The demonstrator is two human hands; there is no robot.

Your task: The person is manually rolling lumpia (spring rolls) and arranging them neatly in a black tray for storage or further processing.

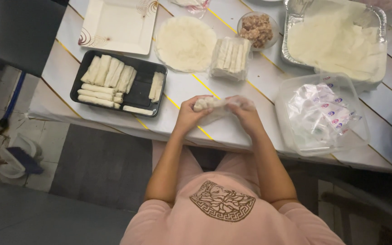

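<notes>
Both my hands meet over the near edge of the white table (232, 86). My left hand (188, 116) and my right hand (247, 114) together grip a pale rolled wrapper (215, 105), each hand at one end, with thin clear film around the right side. A black tray (142, 93) to the left holds several finished pale rolls (107, 72). Beyond my hands lie a round flat wrapper (185, 43) and a clear-wrapped bundle of rolls (230, 59).
A white square plate (119, 25) sits at the back left. A glass bowl of minced filling (256, 29) and a foil tray of wrappers (336, 38) stand behind. A clear tub of small bags (320, 115) is on the right. A dustpan (21, 159) lies on the floor.
</notes>
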